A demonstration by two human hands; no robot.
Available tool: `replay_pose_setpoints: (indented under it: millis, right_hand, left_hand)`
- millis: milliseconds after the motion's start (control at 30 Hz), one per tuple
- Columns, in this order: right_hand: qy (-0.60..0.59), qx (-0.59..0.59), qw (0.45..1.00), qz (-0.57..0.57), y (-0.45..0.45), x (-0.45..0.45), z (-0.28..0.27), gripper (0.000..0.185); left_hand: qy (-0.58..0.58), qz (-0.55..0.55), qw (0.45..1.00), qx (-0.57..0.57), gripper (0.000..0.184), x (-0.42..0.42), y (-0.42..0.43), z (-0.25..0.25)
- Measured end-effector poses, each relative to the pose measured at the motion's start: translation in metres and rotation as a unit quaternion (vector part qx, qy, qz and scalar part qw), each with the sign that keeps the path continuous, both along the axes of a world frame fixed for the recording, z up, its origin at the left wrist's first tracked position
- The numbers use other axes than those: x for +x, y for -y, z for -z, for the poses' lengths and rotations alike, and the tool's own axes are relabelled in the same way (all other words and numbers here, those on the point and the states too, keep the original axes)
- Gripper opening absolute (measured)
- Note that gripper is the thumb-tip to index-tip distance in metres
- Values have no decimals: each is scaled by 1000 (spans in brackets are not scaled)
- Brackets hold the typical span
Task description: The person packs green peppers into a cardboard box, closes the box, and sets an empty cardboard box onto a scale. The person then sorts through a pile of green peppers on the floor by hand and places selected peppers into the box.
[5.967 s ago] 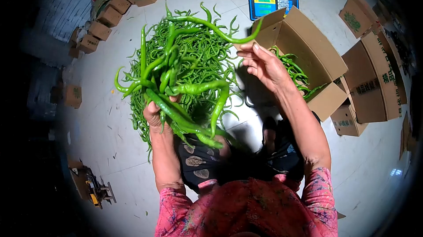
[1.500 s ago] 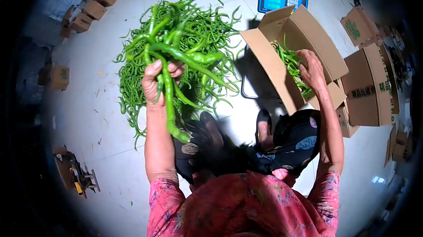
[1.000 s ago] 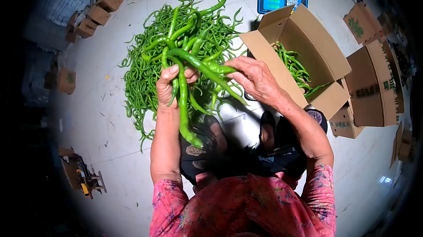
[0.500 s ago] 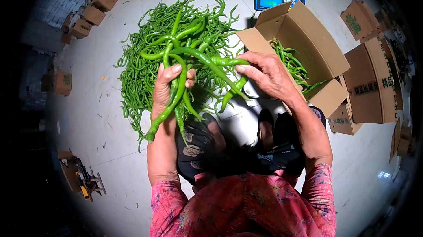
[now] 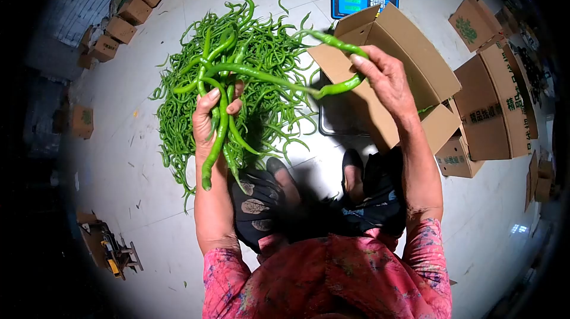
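My left hand (image 5: 208, 116) is closed round a bunch of long green peppers (image 5: 223, 117) that stick out in several directions. Below and behind the bunch, a large pile of green peppers (image 5: 178, 117) lies on the floor. My right hand (image 5: 385, 78) pinches a curved green pepper (image 5: 345, 86), in front of the open cardboard box (image 5: 415, 46). My right hand and forearm hide most of what lies in that box; a bit of green shows near its lower flap.
A blue scale display (image 5: 363, 0) stands behind the box. More cardboard boxes (image 5: 490, 105) stand at the right, and a row of small boxes (image 5: 135, 10) runs along the upper left. A dark and yellow tool (image 5: 116, 254) lies at the lower left.
My right hand has come away from the bunch, up and to the right, with a pepper in it. Earlier it was inside the box. My left hand still holds the bunch, slightly further left.
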State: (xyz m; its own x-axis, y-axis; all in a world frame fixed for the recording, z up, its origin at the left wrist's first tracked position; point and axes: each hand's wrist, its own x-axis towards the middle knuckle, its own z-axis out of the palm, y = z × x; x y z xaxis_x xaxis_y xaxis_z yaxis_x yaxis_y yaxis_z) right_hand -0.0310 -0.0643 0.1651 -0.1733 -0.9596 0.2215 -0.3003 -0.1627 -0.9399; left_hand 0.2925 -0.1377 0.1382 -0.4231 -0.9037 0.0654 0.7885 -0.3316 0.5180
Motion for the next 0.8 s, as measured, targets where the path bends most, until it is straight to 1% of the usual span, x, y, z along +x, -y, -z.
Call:
replay_pose_setpoints:
  millis: [33,100,167,200,233,300,333,367,433,467,500,567,600,700,733,767,800]
  right_hand:
    - [19,-19,999,26,2,-5,5,23]
    - [-41,19,995,88,1,-20,1,23]
    - [-27,8,991,133,3,-38,11,24]
    - [-74,-16,985,158,8,-53,25,27]
    - [-106,9,976,191,11,-69,35,31]
    - [-180,-51,951,248,14,-80,47,34]
    - [-239,-47,933,266,15,-82,50,36]
    - [-218,-39,944,245,15,-83,54,36]
    - [-172,-23,963,204,10,-67,45,34]
    - [-89,9,986,144,7,-58,39,32]
    - [-47,48,991,115,7,-44,30,29]
    - [2,78,996,48,3,-20,20,29]
    - [-2,82,997,12,2,-9,19,29]
    - [8,73,993,-88,-3,24,10,29]
    - [15,41,994,-100,-3,33,13,30]
    - [22,11,993,-113,-3,42,16,31]
    - [17,21,992,-124,-4,50,13,33]
  left_hand:
    - [14,-4,1000,-5,41,-1,-1,-2]
    - [41,-12,999,-17,40,-2,-2,-3]
    - [67,-21,997,-34,39,-3,-3,-3]
    - [76,-24,996,-44,37,-1,-2,-1]
    - [81,-26,996,-42,37,-3,-4,-4]
    - [96,-45,993,-48,38,-8,-8,-11]
    - [123,-49,990,-53,38,-9,-7,-12]
    - [141,-54,987,-61,37,-10,-7,-14]
    - [164,-60,982,-69,37,-12,-9,-16]
    - [174,-59,980,-73,37,-14,-11,-17]
    - [177,-51,980,-79,39,-16,-11,-18]
    - [206,-46,974,-86,42,-18,-12,-17]
    - [216,-46,971,-89,51,-20,-13,-15]
    - [243,-49,964,-92,60,-24,-16,-16]
    - [254,-52,962,-82,65,-26,-18,-18]
    - [263,-50,959,-95,65,-27,-18,-18]
    - [273,-48,955,-109,65,-28,-18,-17]
